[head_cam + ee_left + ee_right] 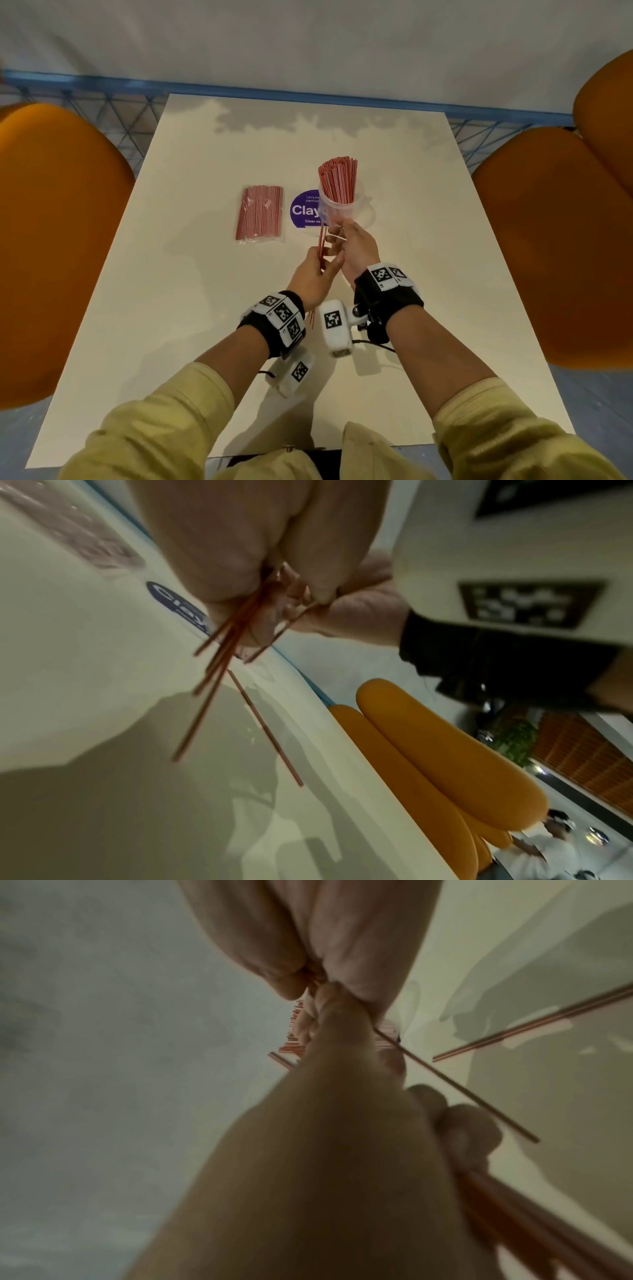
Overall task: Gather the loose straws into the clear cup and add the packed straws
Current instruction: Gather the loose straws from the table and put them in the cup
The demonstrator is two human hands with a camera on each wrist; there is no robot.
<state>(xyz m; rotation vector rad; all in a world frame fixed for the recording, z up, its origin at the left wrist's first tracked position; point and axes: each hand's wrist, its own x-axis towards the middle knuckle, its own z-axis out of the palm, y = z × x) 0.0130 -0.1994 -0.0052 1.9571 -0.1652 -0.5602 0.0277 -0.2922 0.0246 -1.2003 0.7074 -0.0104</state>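
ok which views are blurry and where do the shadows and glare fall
Head view: sharp in the middle, the table edges bowed by the wide lens, a mottled grey reflection at its far end, soft arm shadows near the wrists. Left wrist view: the left hand and loose straws are blurred, a large hand shadow falls on the table. Right wrist view: dim and soft, the right hand out of focus.

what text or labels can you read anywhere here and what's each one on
"Clay": large white letters on the round purple sticker on the table; the clear cup hides the word's end.
"Let's ke" and "pantrie": small lines above, cut off by the cup.
"Clean as": small line below, also cut off.
Wrist-band tags: black-and-white code patterns, no words.
Packed straws: no readable print.
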